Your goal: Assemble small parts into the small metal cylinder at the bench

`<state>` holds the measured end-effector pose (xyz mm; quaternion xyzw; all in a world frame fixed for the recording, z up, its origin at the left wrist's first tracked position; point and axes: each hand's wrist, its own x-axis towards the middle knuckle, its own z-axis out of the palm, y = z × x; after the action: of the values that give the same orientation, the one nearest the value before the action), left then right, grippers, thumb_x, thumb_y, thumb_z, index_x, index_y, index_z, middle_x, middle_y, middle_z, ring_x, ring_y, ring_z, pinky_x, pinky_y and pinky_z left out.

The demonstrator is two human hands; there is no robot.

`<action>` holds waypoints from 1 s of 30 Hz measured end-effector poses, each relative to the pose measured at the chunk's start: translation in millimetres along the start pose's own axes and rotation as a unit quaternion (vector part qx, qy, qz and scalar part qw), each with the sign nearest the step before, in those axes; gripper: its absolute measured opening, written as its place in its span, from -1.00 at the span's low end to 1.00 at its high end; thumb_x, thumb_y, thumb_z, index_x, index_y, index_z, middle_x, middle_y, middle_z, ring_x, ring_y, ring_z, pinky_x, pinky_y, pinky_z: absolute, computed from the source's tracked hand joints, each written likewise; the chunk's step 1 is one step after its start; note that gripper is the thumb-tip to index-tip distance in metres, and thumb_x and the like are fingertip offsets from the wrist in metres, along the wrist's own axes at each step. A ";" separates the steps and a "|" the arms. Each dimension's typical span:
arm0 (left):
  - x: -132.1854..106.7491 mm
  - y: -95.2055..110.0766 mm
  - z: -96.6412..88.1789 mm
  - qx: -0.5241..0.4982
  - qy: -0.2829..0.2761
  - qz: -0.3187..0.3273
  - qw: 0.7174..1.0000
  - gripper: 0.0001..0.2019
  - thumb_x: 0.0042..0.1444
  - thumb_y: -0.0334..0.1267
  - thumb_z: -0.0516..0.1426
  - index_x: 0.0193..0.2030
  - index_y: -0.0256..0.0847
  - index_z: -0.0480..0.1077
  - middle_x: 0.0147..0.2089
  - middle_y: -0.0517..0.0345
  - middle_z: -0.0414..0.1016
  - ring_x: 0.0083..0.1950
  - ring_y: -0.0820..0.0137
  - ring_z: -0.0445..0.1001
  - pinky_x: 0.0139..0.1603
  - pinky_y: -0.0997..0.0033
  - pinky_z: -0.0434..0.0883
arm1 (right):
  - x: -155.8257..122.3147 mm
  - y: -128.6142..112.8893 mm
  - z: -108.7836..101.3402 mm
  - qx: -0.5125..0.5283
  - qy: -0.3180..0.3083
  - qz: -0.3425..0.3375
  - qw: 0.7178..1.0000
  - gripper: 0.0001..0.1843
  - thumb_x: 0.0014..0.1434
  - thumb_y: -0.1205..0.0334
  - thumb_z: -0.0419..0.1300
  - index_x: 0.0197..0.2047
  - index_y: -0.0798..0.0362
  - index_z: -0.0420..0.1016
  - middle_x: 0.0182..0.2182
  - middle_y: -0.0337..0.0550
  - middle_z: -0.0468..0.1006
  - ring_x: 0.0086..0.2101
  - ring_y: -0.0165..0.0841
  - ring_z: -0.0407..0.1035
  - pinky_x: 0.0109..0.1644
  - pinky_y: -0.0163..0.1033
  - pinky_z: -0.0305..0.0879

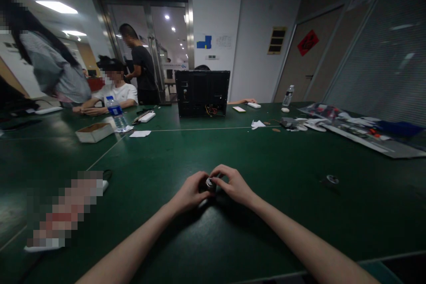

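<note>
Near the middle of the green table, my left hand [195,191] is closed around a small round metal part [209,182] with a pale, shiny top. My right hand [233,183] meets it from the other side, thumb and fingertips pinched at the top of the same part. The fingers cover most of it, so its exact kind does not show. Off to the right, a small silver cylindrical part [332,179] lies by itself on the table.
A blurred-out slab-like object [66,213] lies at left. Beyond are an open box [95,133], a water bottle [116,115], a black open-backed device [203,93] and paper scraps [258,124]. Trays and bags [362,133] fill the far right. Several people are across the table.
</note>
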<state>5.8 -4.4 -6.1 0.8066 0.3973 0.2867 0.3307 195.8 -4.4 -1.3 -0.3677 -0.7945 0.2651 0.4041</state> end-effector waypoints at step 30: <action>0.3 1.9 -4.1 0.097 -0.008 -0.012 0.995 -0.74 -0.03 -0.22 0.20 -0.18 -0.24 0.37 -0.24 0.13 0.44 -0.28 0.36 0.38 -0.28 0.47 0.29 | 1.8 17.2 -20.4 -0.134 -0.158 0.043 0.977 -0.87 0.14 0.28 0.18 -0.26 0.06 0.55 -0.32 -0.15 0.55 -0.27 -0.34 0.39 -0.16 -0.28 0.22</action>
<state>3.9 -3.7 -2.1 0.8324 0.4299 0.2363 0.2577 218.5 9.7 -2.0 -0.4061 -0.8600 0.2282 0.2083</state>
